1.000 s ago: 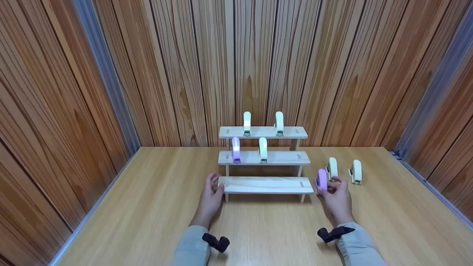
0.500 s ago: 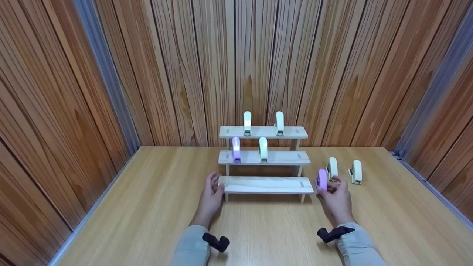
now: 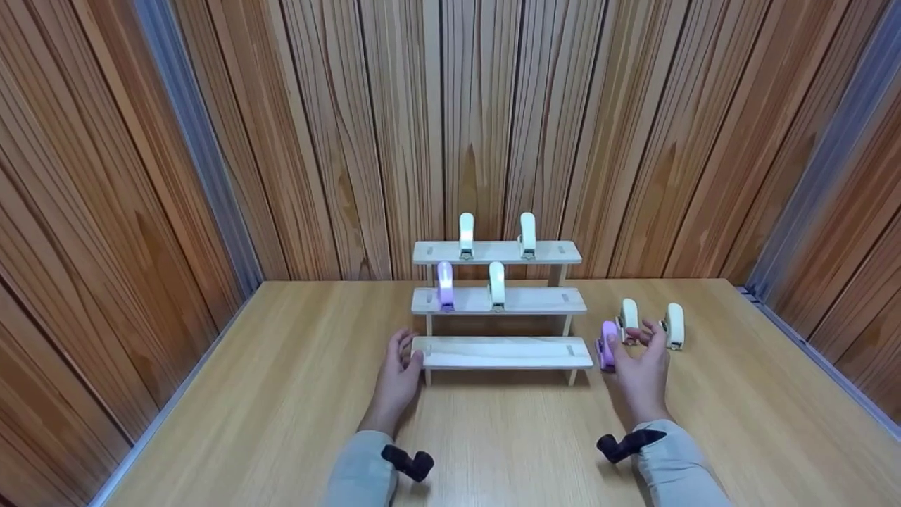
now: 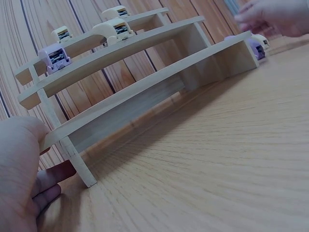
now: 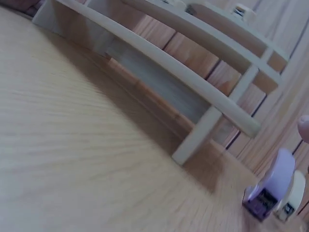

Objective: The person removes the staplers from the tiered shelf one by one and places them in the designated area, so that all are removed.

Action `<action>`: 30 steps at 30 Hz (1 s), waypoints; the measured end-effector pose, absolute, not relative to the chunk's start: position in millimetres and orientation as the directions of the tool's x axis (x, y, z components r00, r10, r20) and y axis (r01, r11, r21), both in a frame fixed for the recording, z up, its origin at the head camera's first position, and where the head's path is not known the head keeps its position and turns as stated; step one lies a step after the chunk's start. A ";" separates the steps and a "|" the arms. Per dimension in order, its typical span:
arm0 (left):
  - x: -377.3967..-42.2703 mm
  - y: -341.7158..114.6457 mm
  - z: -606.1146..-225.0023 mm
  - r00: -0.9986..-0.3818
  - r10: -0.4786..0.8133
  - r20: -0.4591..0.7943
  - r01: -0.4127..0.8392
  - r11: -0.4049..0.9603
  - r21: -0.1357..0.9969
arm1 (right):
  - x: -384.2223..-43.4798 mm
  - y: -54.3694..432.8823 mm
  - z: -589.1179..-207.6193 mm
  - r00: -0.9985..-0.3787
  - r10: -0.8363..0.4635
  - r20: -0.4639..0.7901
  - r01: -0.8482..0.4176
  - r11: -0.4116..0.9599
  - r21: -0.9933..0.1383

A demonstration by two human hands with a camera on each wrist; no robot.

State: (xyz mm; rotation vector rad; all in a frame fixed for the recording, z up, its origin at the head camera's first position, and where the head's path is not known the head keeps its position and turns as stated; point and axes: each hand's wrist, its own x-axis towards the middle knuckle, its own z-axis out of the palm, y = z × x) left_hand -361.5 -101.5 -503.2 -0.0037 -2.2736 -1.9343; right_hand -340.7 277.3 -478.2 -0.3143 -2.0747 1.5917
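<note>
A three-step wooden display stand (image 3: 503, 352) is on the table. My left hand (image 3: 395, 384) grips the left end of its lowest shelf, thumb at the board and fingers behind the leg. Right of the stand, a purple stapler (image 3: 607, 346) stands on the table. Just beside it my right hand (image 3: 642, 366) is raised with fingers apart, holding nothing; in the right wrist view a fingertip (image 5: 304, 128) shows clear of the purple stapler (image 5: 273, 181). Behind the hand stand two pale staplers, one nearer (image 3: 628, 318) and one farther right (image 3: 673, 325).
On the top shelf (image 3: 496, 250) stand two pale staplers. The middle shelf (image 3: 545, 301) carries a purple stapler (image 3: 445, 287) at left and a pale one (image 3: 497, 287) beside it. Wood-panelled walls (image 3: 394, 141) enclose the table (image 3: 317, 352) at the back and sides.
My right hand has let go of the purple stapler, its fingers lifting and spreading. The stapler stands about where it was held. My left hand stays at the stand; the head view shifts slightly.
</note>
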 end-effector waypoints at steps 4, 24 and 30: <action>-361.0 -103.8 -501.1 -0.986 -0.107 0.124 0.106 0.160 0.981 | -341.8 262.8 -465.8 -0.833 0.458 0.310 -0.187 0.294 -0.937; -363.0 -102.9 -501.7 -0.984 -0.084 0.155 0.141 0.151 0.978 | -351.6 186.4 -439.2 -0.834 0.345 0.431 -0.338 0.298 -0.893; -361.0 -100.6 -503.2 -0.990 -0.084 0.115 0.103 0.139 0.985 | -355.8 170.6 -444.6 -0.881 0.271 0.389 -0.307 0.299 -0.903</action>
